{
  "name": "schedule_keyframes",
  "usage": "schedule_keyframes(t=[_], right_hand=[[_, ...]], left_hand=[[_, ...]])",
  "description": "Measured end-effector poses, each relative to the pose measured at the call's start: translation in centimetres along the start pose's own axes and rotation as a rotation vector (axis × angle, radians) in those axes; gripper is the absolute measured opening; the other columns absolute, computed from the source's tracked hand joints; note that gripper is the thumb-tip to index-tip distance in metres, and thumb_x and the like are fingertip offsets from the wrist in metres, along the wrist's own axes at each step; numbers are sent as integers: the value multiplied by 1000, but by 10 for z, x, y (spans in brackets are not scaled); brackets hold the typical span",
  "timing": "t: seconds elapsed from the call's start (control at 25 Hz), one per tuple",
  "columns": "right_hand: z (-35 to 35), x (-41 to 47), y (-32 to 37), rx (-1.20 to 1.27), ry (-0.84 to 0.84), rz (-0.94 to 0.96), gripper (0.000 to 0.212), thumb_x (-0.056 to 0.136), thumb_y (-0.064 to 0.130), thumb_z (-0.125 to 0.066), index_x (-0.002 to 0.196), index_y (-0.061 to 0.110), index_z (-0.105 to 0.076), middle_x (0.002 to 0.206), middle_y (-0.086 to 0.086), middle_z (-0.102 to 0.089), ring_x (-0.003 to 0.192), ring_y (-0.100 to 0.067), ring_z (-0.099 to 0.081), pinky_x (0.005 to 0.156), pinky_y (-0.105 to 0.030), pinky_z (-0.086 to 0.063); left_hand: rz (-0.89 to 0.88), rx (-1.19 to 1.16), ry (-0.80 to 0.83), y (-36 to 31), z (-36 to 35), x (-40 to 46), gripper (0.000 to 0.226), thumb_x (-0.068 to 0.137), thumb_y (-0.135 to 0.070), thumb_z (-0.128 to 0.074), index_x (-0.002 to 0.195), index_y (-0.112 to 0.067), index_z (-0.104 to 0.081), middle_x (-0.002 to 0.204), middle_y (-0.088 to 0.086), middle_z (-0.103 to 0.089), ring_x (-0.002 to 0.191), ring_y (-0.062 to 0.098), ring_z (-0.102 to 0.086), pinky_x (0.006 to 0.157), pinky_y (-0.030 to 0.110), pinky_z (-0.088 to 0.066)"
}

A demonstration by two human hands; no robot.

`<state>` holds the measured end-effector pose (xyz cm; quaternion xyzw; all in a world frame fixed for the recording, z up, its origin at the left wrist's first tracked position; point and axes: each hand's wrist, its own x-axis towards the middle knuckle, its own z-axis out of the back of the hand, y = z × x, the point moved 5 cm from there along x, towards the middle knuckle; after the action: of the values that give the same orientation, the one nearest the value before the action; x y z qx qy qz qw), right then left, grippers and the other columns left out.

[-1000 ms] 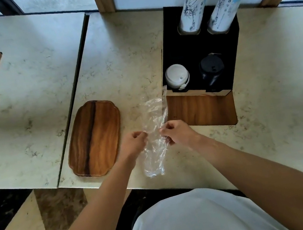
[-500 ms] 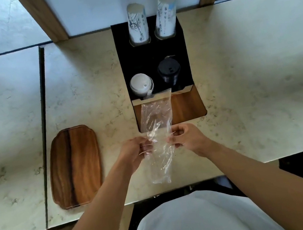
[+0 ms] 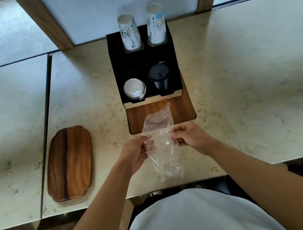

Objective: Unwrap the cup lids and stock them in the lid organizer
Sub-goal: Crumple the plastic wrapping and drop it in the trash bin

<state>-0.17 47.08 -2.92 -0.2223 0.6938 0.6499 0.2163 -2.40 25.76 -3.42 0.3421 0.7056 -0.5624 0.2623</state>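
Note:
An empty clear plastic wrapper [image 3: 160, 139] hangs between my two hands just in front of the lid organizer [image 3: 143, 62]. My left hand [image 3: 136, 153] pinches its left edge and my right hand [image 3: 189, 138] pinches its right edge. The organizer is a black box with a wooden front ledge [image 3: 181, 107]. A stack of white lids [image 3: 134, 91] fills its front left slot and a stack of black lids [image 3: 159, 79] its front right slot. Two stacks of printed paper cups [image 3: 130, 32] stand in the back slots.
A wooden tray [image 3: 69, 162] lies on the marble counter [image 3: 242, 89] to the left of my hands. A seam [image 3: 47, 120] splits the counter from a second slab on the left. Windows and wooden posts run behind the organizer.
My view has swung left to right, so the organizer now sits centred ahead. Both hands keep hold of the wrapper, which is spread a little wider and flatter between them.

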Motion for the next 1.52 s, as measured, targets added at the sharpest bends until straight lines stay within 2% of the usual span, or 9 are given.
schedule_keyframes(t=[0.28, 0.56, 0.68, 0.8, 0.92, 1.08, 1.2, 1.32, 1.52], right_hand=[[11, -14, -22, 9, 92, -29, 17, 88, 24, -71, 95, 9, -73, 85, -6, -78, 69, -16, -68, 63, -29, -57], [21, -21, -24, -115, 30, 59, 16, 95, 11, -57, 101, 15, -71, 78, -17, -75, 55, -16, -62, 51, -28, -51], [21, -25, -22, -58, 26, 61, 26, 98, 8, -53, 113, 21, -70, 65, -5, -69, 59, -18, -60, 51, -27, -51], [18, -22, -21, 127, 15, 12, 33, 97, 2, -50, 117, 16, -73, 74, -12, -62, 62, -21, -56, 48, -25, -52], [10, -20, -17, 324, 70, -36, 29, 97, 0, -46, 96, 3, -74, 92, -20, -62, 65, -26, -59, 50, -33, -55], [5, -21, -20, 509, 191, -78, 42, 89, -10, -38, 97, 2, -76, 95, -21, -72, 77, -28, -71, 67, -36, -60], [3, -22, -24, 309, 296, -34, 33, 88, -7, -59, 110, 11, -75, 99, -10, -73, 90, -23, -71, 77, -33, -56], [0, -21, -29, 20, 245, 13, 17, 82, 29, -82, 95, 21, -74, 80, -4, -67, 70, -16, -62, 68, -29, -53], [-2, -17, -28, -98, 142, 47, 27, 78, 42, -82, 87, 17, -75, 71, 8, -65, 52, -10, -45, 61, -29, -48]], left_hand=[[-103, 116, -108, 26, -10, -16, 15, 90, 3, -66, 105, 1, -68, 78, 13, -70, 64, 24, -66, 57, 35, -56], [-148, 184, -116, 23, -20, -23, 12, 95, 3, -57, 100, -8, -60, 77, 16, -72, 62, 38, -71, 46, 34, -52], [-172, 207, -61, 12, -19, -23, 15, 97, 1, -57, 103, -10, -64, 74, 15, -71, 51, 29, -64, 43, 32, -48], [-135, 45, 9, 11, -20, -21, 25, 99, 1, -53, 111, -10, -72, 77, 13, -67, 54, 21, -59, 48, 33, -52], [-8, -191, 73, 14, -19, -22, 29, 98, 6, -45, 111, -1, -70, 84, 15, -67, 64, 22, -65, 56, 32, -58], [107, -413, 150, 21, -11, -24, 47, 81, 20, -29, 110, 10, -64, 105, 27, -66, 79, 33, -75, 63, 35, -63], [48, -177, 200, 23, -9, -25, 47, 82, 24, -51, 125, 8, -58, 128, 29, -61, 107, 37, -71, 77, 42, -62], [-37, 169, 196, 25, -5, -23, 59, 70, -9, -91, 123, -6, -65, 126, 16, -68, 113, 27, -68, 94, 52, -57], [-167, 153, 149, 18, -4, -21, 61, 65, -37, -94, 117, -16, -72, 123, 1, -73, 124, 24, -62, 110, 52, -39]])
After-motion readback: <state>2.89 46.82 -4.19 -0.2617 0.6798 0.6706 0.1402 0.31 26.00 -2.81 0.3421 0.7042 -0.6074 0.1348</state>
